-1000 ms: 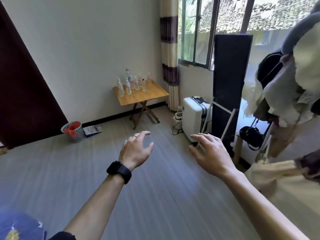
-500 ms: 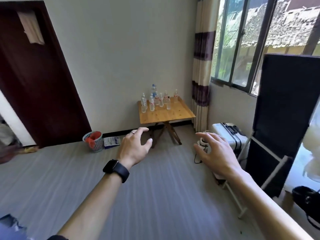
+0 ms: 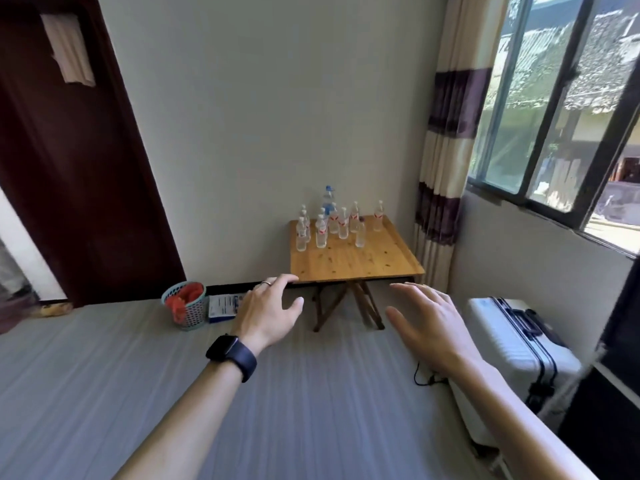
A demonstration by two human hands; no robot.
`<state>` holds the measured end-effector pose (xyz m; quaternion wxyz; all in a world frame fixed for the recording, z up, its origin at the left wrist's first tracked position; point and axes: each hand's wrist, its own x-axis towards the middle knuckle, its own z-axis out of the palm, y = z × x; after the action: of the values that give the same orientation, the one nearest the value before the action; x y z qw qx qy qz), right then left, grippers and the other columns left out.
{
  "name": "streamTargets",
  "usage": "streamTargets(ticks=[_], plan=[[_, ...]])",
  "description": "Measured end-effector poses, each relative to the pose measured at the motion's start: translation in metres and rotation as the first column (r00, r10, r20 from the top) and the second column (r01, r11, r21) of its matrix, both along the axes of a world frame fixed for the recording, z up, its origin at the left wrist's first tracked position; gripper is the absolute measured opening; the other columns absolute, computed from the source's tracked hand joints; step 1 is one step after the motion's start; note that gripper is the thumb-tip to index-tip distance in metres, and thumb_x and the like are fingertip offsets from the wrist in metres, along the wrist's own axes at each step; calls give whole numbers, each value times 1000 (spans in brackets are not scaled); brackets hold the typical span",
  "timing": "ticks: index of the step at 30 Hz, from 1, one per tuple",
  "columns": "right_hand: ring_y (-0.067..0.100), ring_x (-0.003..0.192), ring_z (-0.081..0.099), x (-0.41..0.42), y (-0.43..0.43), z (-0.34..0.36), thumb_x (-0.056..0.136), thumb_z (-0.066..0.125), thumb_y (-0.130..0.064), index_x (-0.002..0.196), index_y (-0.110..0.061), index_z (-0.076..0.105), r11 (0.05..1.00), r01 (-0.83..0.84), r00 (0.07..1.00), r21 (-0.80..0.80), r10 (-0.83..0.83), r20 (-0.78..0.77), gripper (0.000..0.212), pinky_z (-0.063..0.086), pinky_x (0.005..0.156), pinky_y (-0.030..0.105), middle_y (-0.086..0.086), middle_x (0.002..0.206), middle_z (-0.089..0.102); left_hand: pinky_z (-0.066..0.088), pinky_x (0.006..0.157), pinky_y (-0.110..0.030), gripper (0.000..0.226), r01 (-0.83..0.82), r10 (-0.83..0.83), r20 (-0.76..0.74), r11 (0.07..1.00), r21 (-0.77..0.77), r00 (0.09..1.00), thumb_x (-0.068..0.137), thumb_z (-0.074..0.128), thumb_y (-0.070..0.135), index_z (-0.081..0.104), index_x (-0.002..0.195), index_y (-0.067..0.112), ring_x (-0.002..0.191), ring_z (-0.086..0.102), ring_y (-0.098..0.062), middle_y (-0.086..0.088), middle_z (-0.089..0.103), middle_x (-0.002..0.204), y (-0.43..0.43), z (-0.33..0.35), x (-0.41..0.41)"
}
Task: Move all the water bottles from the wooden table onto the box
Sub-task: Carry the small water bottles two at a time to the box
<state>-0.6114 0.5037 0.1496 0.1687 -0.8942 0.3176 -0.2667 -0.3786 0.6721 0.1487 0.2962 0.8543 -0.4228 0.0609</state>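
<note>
Reaching forward with both arms, a person faces some ten water bottles [image 3: 329, 226] standing upright on the rear half of a wooden surface [image 3: 356, 263] against the pale wall, at the centre of the frame. The bottles are small and clear with white caps and red marks on their labels. A taller bottle [image 3: 328, 199] with a blue cap rises at the back of the cluster.

The left grip [image 3: 268, 315], lower centre-left, is open and empty, with the fingers spread and gently bent. It has a ring [image 3: 266, 283] on one finger and a dark watch [image 3: 231, 355] on the wrist. The right grip [image 3: 427, 327], lower centre-right, is likewise open and holds nothing, palm turned down and fingers extended. Both hang over the grey striped floor [image 3: 311, 403], well apart from the bottles.

The surface stands on crossed folding legs [image 3: 349, 306]. Left of them, by the wall, a mesh basket [image 3: 185, 308] holds something red, and a white-and-blue packet [image 3: 223, 306] lies just beside it. A dark door [image 3: 76, 174] fills the upper left. A cream-and-purple striped curtain [image 3: 446, 161] hangs right of the surface, beside a window [image 3: 554, 116] that looks out on tiled roofs at the upper right. A white suitcase [image 3: 512, 344] lies at the lower right with a black cable [image 3: 424, 377] near it, and a dark panel [image 3: 620, 358] closes the right edge.
</note>
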Motion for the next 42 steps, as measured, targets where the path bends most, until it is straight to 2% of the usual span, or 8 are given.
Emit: streamTargets(ticks=[3, 13, 20, 26, 31, 36, 40, 42], plan=[[16, 136, 37, 43, -46, 1, 93, 60, -47, 137, -38, 54, 1000, 4, 1000, 10, -4, 6, 46, 28, 109, 25, -14, 140, 54, 44, 101, -36, 40, 9, -9, -16, 1000, 14, 1000, 91, 60, 40, 56, 130, 30, 123, 55, -22, 2, 61, 132, -52, -2, 46], [21, 138, 38, 184, -230, -24, 93, 55, -54, 139, -37, 52, 998, 15, 1000, 59, -16, 10, 49, 36, 112, 37, -10, 142, 53, 46, 97, -33, 36, 38, -38, -12, 999, 15, 999, 92, 60, 35, 59, 127, 26, 119, 57, -23, -1, 63, 128, -235, -20, 175], [20, 142, 34, 286, -365, -26, 94, 51, -58, 142, -36, 48, 998, -45, 998, 47, 46, -30, 53, 37, 113, 39, -10, 144, 52, 44, 96, -28, 37, -29, 31, -67, 999, 41, 997, 94, 59, 37, 57, 130, 28, 121, 55, -19, 2, 61, 132, -352, -34, 256], [22, 141, 34, 360, -455, -50, 94, 55, -54, 141, -37, 50, 991, -76, 995, 112, 82, -55, 50, 37, 111, 39, -9, 145, 52, 43, 95, -28, 34, -59, 66, -108, 996, 67, 992, 94, 59, 37, 59, 128, 31, 120, 55, -18, 4, 61, 131, -436, -55, 330], [21, 140, 35, 425, -528, -78, 94, 55, -53, 139, -38, 52, 989, -61, 994, 135, 73, -82, 47, 34, 110, 34, -11, 143, 52, 46, 92, -29, 34, -53, 69, -138, 991, 119, 988, 92, 59, 39, 59, 125, 34, 116, 57, -19, 4, 62, 127, -508, -91, 397], [21, 138, 36, 494, -603, -97, 95, 55, -53, 137, -40, 53, 986, -13, 991, 168, 35, -131, 44, 34, 110, 35, -11, 142, 53, 46, 93, -30, 35, -18, 55, -210, 985, 172, 976, 92, 59, 40, 58, 127, 35, 120, 56, -20, 3, 61, 131, -583, -119, 472], [21, 140, 36, 544, -662, -102, 94, 54, -55, 137, -41, 53, 985, 32, 988, 171, -5, -154, 44, 37, 112, 38, -11, 143, 52, 37, 86, -21, 36, 27, 16, -236, 984, 177, 972, 95, 58, 36, 57, 131, 30, 123, 53, -18, 4, 59, 133, -647, -125, 524], [22, 139, 38, 566, -689, -110, 94, 55, -56, 136, -41, 54, 983, 60, 986, 171, -32, -162, 45, 37, 112, 40, -10, 143, 53, 38, 82, -20, 37, 35, 7, -220, 982, 187, 975, 95, 58, 39, 56, 131, 31, 120, 55, -15, 7, 60, 132, -676, -131, 550]])
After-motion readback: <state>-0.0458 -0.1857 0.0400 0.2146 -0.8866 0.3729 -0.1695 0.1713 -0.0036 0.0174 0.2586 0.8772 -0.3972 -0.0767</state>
